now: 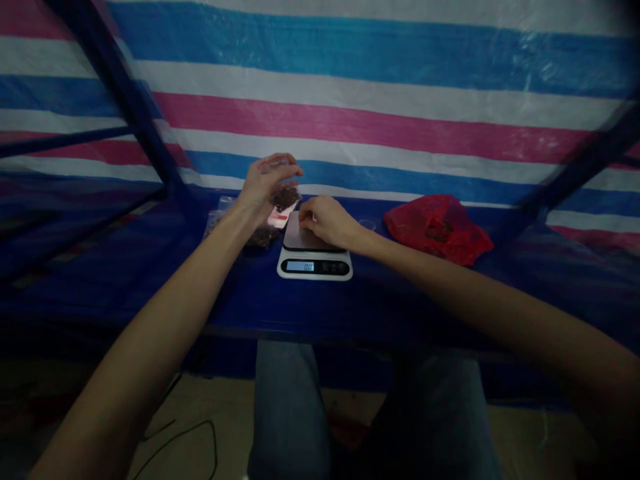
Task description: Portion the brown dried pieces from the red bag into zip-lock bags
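Observation:
My left hand (265,183) is curled round a small clear plastic bag (287,197) with dark brown bits in the bottom, held up just left of a kitchen scale (315,263). My right hand (327,220) is over the scale's metal plate, its fingertips pinched together; what they hold, if anything, is too small to make out. The scale has a white body and a lit display that seems to read 0.0. Beneath the left hand are more clear bags (263,237) of brown pieces and a pink-and-white packet or card (278,219), partly covered.
On the blue table (310,310), a red plastic bag (437,230) lies to the right. A clear round lid or dish (367,225) sits behind my right wrist. Blue metal posts (150,153) and a striped sheet (350,127) stand behind. A black cable (215,440) lies on the floor.

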The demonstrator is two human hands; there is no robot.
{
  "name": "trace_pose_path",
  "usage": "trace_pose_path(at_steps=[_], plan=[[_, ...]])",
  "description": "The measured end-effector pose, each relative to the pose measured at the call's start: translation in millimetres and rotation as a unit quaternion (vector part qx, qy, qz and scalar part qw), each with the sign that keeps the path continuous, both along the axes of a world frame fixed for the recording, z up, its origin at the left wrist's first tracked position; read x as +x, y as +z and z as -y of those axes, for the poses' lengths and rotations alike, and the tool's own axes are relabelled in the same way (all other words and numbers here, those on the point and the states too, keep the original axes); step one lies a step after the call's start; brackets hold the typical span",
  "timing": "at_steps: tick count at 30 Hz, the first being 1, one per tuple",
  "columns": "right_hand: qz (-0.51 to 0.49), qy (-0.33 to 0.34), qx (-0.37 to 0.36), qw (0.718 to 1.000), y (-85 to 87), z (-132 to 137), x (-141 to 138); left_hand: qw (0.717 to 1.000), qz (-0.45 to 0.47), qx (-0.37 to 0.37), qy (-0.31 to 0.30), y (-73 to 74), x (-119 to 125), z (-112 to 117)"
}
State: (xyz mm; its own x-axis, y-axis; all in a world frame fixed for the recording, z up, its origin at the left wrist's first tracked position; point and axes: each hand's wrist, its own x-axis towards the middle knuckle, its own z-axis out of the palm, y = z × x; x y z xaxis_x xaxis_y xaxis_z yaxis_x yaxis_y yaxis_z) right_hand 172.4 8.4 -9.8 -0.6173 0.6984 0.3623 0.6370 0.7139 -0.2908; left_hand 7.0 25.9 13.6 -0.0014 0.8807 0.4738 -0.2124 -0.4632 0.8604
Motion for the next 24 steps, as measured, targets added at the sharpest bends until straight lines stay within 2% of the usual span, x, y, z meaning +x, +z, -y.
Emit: trace_pose_path(at_steps=[3,5,9,13,18,20,21,22,24], plan=[[-0.036,-0.025,0.005,0.999,13.9,9,31,0.998,-0.058,0.006,0.016,-0.9,1,-1],[-0.099,-0.045,0.039,0.993,29.3,18,52,0.994,-0.108,0.0,0.011,-0.5,7,4],[-0.193,-0.058,0.122,0.972,58.1,39,71,0.983,-0.174,-0.021,-0.053,5.3,35,26],[-0.129,-0.045,0.116,0.984,67.3,59,69,0.983,-0.173,-0.006,-0.069,15.0,62,56],[-0.068,-0.024,0.095,0.993,74.3,96,79,0.985,-0.155,-0.047,-0.067,17.8,74,81],[-0.105,-0.033,0.091,0.99,70.1,128,92,0.979,-0.181,-0.046,-0.075,16.8,74,86],[-0.142,-0.051,0.09,0.984,62.3,148,98,0.976,-0.2,-0.034,-0.079,16.3,72,89],[-0.185,-0.075,0.086,0.976,49.6,171,105,0.973,-0.216,-0.019,-0.083,16.0,70,90],[-0.228,-0.09,0.033,0.969,8.7,222,115,0.969,-0.229,0.011,-0.091,16.2,63,92]])
